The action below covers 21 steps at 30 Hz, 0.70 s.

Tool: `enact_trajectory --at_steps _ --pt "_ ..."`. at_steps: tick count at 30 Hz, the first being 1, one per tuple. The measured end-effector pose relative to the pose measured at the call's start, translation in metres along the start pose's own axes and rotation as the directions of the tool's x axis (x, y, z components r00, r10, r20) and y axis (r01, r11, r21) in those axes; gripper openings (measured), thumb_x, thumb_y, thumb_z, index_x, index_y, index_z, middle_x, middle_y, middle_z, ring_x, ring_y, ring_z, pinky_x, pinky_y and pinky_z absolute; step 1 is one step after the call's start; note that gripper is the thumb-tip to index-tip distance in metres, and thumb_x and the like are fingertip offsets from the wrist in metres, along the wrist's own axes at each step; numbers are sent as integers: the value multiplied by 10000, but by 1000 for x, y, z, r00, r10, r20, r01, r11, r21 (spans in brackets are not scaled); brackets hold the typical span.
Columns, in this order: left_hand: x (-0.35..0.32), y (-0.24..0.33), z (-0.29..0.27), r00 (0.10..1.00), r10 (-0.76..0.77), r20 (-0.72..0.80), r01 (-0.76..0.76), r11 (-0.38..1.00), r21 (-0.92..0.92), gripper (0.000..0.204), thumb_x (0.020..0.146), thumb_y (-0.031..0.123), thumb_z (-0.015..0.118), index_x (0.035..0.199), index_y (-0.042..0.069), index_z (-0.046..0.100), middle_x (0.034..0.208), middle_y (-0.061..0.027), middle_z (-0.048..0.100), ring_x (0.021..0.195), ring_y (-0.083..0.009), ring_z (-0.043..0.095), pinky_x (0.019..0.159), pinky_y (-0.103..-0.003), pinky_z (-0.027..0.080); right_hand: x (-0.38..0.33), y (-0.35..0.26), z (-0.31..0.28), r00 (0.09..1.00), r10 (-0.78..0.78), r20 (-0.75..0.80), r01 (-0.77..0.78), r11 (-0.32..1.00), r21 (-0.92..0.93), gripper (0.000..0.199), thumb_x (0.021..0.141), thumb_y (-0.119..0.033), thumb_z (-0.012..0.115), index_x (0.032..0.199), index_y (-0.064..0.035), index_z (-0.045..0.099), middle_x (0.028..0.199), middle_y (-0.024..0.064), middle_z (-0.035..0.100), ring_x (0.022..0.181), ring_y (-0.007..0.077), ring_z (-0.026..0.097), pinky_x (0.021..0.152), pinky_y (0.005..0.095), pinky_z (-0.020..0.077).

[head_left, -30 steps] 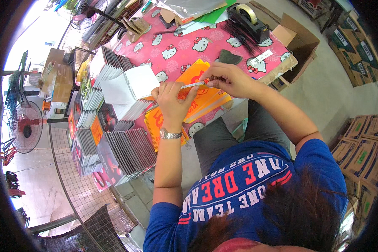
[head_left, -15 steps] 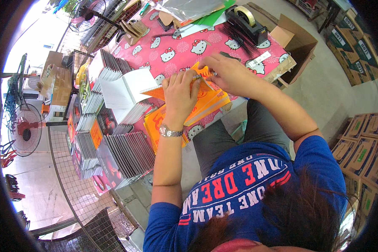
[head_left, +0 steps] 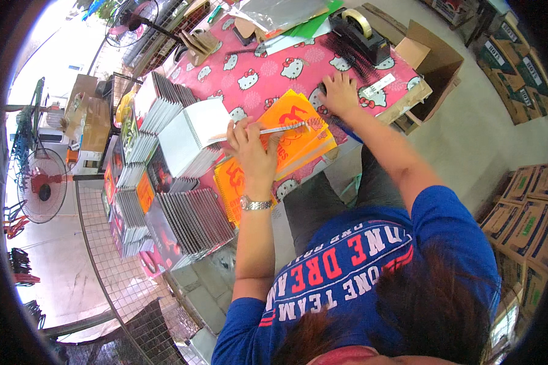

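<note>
My left hand (head_left: 252, 149) pinches a thin notebook (head_left: 280, 129), which shows nearly edge-on as a white strip. A loose end of spiral wire (head_left: 314, 124) sticks out at its right end. Under it lie orange-covered sheets (head_left: 295, 115) with red print, in overlapping piles on the table. Farther right, my right hand (head_left: 340, 96) rests palm down with its fingers apart. A small dark object (head_left: 322, 89) shows by its thumb, mostly hidden, and its kind is unclear. Something blue (head_left: 349, 132) peeks out below the right wrist.
Stacks of spiral notebooks (head_left: 192, 222) fill the table's left side, with an open white notebook (head_left: 192, 131) on one. Black spiral coils (head_left: 350, 58) lie beside a tape dispenser (head_left: 362, 36) at the back right. An open carton (head_left: 435, 58) stands past the pink patterned tablecloth (head_left: 249, 97).
My right hand has left the notebook's coil and moved right onto the tablecloth. My left hand keeps the notebook, now tilted more edge-on.
</note>
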State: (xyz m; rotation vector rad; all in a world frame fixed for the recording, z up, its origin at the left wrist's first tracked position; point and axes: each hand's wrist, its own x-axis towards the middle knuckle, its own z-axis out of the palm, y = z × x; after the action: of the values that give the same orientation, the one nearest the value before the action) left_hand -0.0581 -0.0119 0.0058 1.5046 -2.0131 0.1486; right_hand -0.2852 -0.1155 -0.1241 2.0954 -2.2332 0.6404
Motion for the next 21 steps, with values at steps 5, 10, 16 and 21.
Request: enact_trajectory --at_steps 5,10,16,21 --pt "-10 1 -7 995 98 -12 -99 992 -84 295 777 226 744 937 50 570 1092 -142 549 1193 -391 411 1021 -496 296 28 -2 -79 864 -339 373 -97 615 783 437 824 -399 670 1117 -85 587 1054 55 572 1058 236 525 910 404 422" --pt "-5 0 -9 985 171 -12 -172 977 -125 320 701 201 774 882 40 566 962 -136 528 1026 -356 461 912 -462 354 -6 -34 -159 461 -886 57 -436 -170 884 428 865 -355 660 1173 -66 592 1066 15 549 1070 161 491 943 330 385" --pt "-4 -4 -10 975 222 0 -220 966 -135 338 633 188 777 855 46 566 920 -119 531 966 -329 476 860 -433 375 -2 -39 -166 281 -954 106 -307 15 951 457 849 -341 688 1193 -64 572 1055 29 533 1007 151 480 914 305 367" --pt "-2 -11 -11 984 171 49 -159 968 -192 376 598 227 816 861 78 592 927 -66 531 1008 -297 478 938 -471 312 -4 -44 -166 383 -919 92 -552 -148 821 495 867 -389 678 1208 -51 556 1050 19 554 979 122 494 881 289 388"
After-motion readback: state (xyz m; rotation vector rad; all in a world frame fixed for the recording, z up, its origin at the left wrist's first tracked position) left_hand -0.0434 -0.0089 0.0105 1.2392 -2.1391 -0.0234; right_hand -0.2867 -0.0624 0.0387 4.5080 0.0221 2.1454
